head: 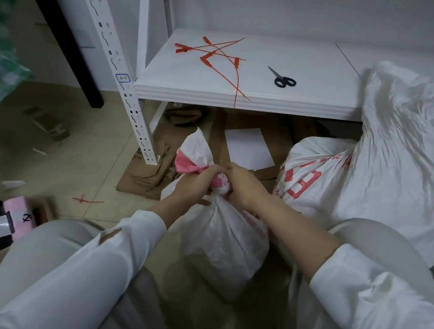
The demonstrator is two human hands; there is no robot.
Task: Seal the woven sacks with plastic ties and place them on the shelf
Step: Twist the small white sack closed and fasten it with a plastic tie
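Left sleeve (82,270): nearest the lens, white, running forward to the left hand (197,186).
floor tie (85,200): one red tie flat on the tiles, well left of the left hand.
left hand: fingers curled round the sack neck (218,183) from its left side, gripping it.
sack neck: bunched and upright between both hands. The loose mouth fans up past the left hand. I can make out no tie on it.
sack (221,241): white woven, standing on the floor directly below the hands, between the knees.
right hand (243,187): clenched on the neck from the right, meeting the left hand's fingers.
red ties (212,52): scattered on the shelf (303,101), ahead of and above the hands. One hangs over the front edge, its long axis pointing back toward them, probably nearest the right hand.
scissors (283,79): on the shelf, ahead and right of the right hand.
printed sack (319,175): just right of the right hand.
large sack (402,150): further right, against the shelf.
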